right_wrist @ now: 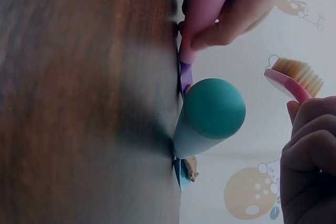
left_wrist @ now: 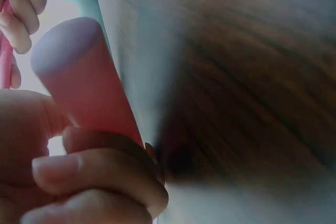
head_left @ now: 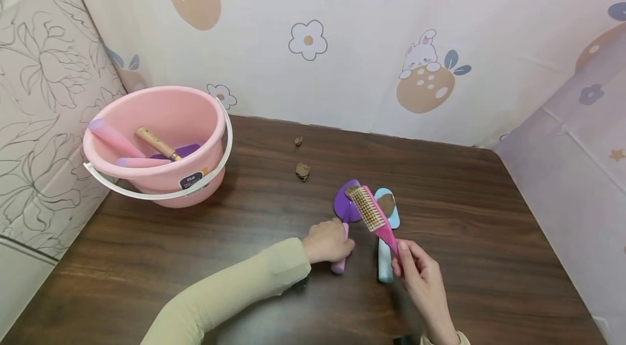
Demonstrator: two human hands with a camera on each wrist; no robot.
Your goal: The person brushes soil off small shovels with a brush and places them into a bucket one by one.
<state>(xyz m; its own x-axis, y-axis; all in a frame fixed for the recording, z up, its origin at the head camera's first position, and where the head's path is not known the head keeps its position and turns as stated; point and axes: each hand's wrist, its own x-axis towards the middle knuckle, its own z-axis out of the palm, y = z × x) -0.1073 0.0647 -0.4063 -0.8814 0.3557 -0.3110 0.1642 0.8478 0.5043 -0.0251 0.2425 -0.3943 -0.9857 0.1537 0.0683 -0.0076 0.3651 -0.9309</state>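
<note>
Around the pink handle of a small toy shovel, whose purple blade (head_left: 342, 205) lies on the table, my left hand (head_left: 329, 240) is curled. A brown lump (head_left: 351, 190) is on that blade. My right hand (head_left: 421, 274) grips a pink brush (head_left: 386, 233) by its handle, its pale bristles above the purple blade's right side. Just right of it lies a light-blue shovel (head_left: 385, 263), a brown lump (head_left: 386, 204) on its blade. In the left wrist view the pink handle (left_wrist: 92, 90) sits between my left thumb and fingers. The right wrist view shows the brush (right_wrist: 294, 80) raised off the table.
A pink bucket (head_left: 181, 111) with a white handle (head_left: 222, 163) stands at the left, holding pink-handled tools (head_left: 114, 138) and a wooden handle (head_left: 156, 144). Two brown pieces, one larger (head_left: 302, 171) and one smaller (head_left: 298, 141), lie near the back. Patterned sheeting (head_left: 362, 62) borders the table.
</note>
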